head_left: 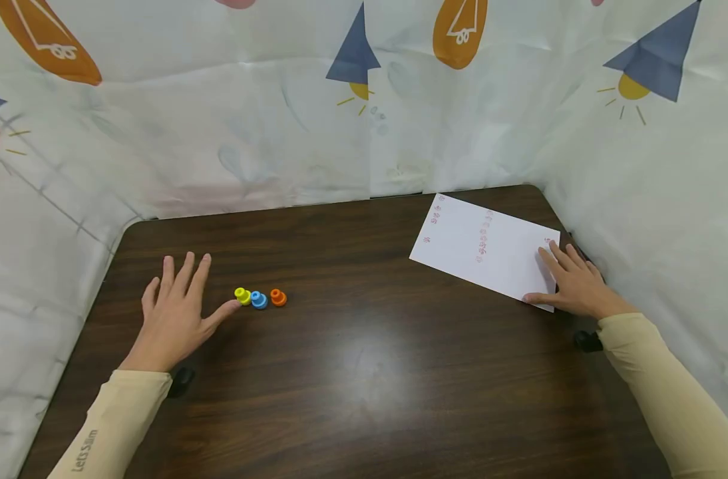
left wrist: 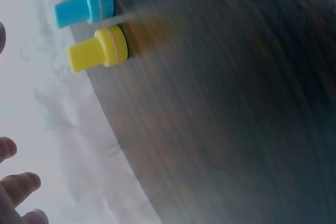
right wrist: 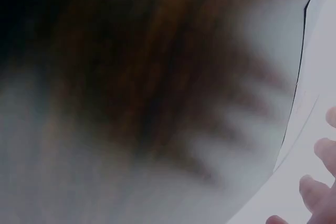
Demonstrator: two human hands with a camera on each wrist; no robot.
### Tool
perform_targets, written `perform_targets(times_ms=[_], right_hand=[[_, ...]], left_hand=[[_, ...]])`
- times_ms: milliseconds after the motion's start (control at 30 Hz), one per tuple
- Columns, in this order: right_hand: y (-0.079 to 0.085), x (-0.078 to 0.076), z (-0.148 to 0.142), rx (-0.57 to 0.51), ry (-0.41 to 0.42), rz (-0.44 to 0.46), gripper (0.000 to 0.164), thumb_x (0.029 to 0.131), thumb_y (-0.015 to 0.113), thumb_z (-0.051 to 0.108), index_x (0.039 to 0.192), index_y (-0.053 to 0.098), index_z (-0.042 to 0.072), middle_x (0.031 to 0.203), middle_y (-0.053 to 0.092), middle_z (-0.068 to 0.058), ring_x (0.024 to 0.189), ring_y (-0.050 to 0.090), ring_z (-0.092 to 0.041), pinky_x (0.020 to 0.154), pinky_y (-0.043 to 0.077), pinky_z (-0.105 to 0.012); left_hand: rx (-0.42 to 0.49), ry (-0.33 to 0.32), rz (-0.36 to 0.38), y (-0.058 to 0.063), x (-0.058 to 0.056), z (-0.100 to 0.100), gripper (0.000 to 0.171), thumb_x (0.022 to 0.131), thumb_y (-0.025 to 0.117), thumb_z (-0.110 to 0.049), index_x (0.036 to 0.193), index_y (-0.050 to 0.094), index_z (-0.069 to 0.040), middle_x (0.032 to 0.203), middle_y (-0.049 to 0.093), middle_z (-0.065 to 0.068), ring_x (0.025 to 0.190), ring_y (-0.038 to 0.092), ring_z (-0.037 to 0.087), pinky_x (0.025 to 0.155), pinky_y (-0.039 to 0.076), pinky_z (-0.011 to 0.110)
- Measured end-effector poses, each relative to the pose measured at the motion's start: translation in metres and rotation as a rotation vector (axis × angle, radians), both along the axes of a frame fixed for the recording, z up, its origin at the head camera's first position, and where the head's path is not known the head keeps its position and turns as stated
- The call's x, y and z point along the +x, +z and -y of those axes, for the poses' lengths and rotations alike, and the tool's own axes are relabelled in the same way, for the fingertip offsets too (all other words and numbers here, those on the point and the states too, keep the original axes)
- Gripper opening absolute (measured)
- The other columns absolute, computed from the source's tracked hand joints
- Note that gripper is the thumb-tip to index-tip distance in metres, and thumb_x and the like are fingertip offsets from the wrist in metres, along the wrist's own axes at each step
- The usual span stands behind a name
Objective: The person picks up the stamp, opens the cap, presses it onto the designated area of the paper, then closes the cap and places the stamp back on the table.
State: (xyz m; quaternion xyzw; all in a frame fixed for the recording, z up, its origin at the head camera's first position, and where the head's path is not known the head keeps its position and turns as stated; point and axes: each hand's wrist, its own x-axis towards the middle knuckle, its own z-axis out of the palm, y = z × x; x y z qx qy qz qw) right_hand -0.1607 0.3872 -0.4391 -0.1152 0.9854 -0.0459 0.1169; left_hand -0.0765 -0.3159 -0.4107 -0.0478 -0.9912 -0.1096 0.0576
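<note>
My left hand (head_left: 175, 316) is held out with its fingers spread, holding nothing. Beside its thumb stand three small peg-shaped pieces, probably stamps, in a row: a yellow stamp (head_left: 242, 296), a blue stamp (head_left: 259, 300) and an orange stamp (head_left: 278, 297). In the left wrist view the yellow stamp (left wrist: 100, 48) is nearest, and the fingertips (left wrist: 23, 186) show apart from it. Far to the right, my right hand (head_left: 576, 283) lies over the right end of a white sheet of paper (head_left: 460, 233), fingers spread. Small red prints mark the paper in columns.
Both hands are over a dark brown wooden table (head_left: 364, 366). A pale patterned cloth (head_left: 220, 120) hangs along its back, left and right sides. Past the paper, the table's right edge runs close to the right hand.
</note>
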Motion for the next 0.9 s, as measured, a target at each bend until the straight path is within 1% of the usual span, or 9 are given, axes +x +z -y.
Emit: perform_targets(times_ms=[133, 267, 400, 567, 800, 900], right_hand=[[0.000, -0.002, 0.002, -0.009, -0.001, 0.017, 0.117, 0.086, 0.070, 0.070, 0.164, 0.018, 0.000, 0.172, 0.008, -0.028, 0.154, 0.010, -0.060, 0.113, 0.021, -0.082], [-0.001, -0.003, 0.001, -0.019, -0.003, 0.025, 0.116, 0.087, 0.068, 0.069, 0.163, 0.017, -0.001, 0.172, 0.007, -0.028, 0.155, 0.010, -0.060, 0.113, 0.019, -0.083], [-0.002, -0.005, 0.000, -0.019, -0.001, 0.029, 0.115, 0.087, 0.068, 0.069, 0.163, 0.019, -0.003, 0.171, 0.010, -0.029, 0.154, 0.012, -0.059, 0.113, 0.019, -0.083], [-0.002, -0.006, 0.001, -0.001, -0.001, 0.068, 0.116, 0.088, 0.066, 0.071, 0.162, 0.019, -0.006, 0.169, 0.015, -0.032, 0.154, 0.013, -0.060, 0.115, 0.018, -0.082], [-0.001, -0.007, 0.003, 0.008, 0.016, 0.101, 0.118, 0.088, 0.066, 0.071, 0.159, 0.020, -0.012, 0.165, 0.019, -0.038, 0.155, 0.014, -0.057, 0.120, 0.016, -0.078], [-0.002, -0.008, 0.005, 0.004, 0.027, 0.108, 0.118, 0.088, 0.066, 0.070, 0.159, 0.020, -0.013, 0.165, 0.018, -0.039, 0.155, 0.015, -0.057, 0.121, 0.015, -0.078]], left_hand=[[0.009, -0.012, -0.012, -0.001, -0.001, -0.005, 0.102, 0.095, 0.060, -0.067, 0.168, 0.010, -0.015, 0.174, 0.010, 0.024, 0.161, -0.007, 0.048, 0.118, 0.011, 0.079], [0.025, -0.021, -0.012, -0.002, -0.002, -0.009, 0.102, 0.095, 0.060, -0.066, 0.168, 0.010, -0.016, 0.174, 0.011, 0.023, 0.162, -0.007, 0.047, 0.118, 0.011, 0.078], [0.044, -0.028, -0.011, -0.003, -0.003, -0.014, 0.102, 0.095, 0.062, -0.065, 0.168, 0.011, -0.015, 0.174, 0.012, 0.023, 0.162, -0.007, 0.046, 0.118, 0.010, 0.078], [0.069, -0.052, -0.011, -0.006, -0.004, -0.020, 0.100, 0.096, 0.062, -0.062, 0.168, 0.011, -0.014, 0.173, 0.012, 0.024, 0.162, -0.006, 0.046, 0.118, 0.010, 0.077], [0.092, -0.093, -0.029, -0.011, -0.008, -0.028, 0.097, 0.097, 0.067, -0.054, 0.167, 0.014, -0.013, 0.172, 0.016, 0.025, 0.162, -0.004, 0.046, 0.114, 0.017, 0.075], [0.110, -0.101, -0.027, -0.012, -0.009, -0.032, 0.097, 0.096, 0.069, -0.051, 0.167, 0.015, -0.013, 0.172, 0.018, 0.025, 0.162, -0.003, 0.046, 0.114, 0.018, 0.074]])
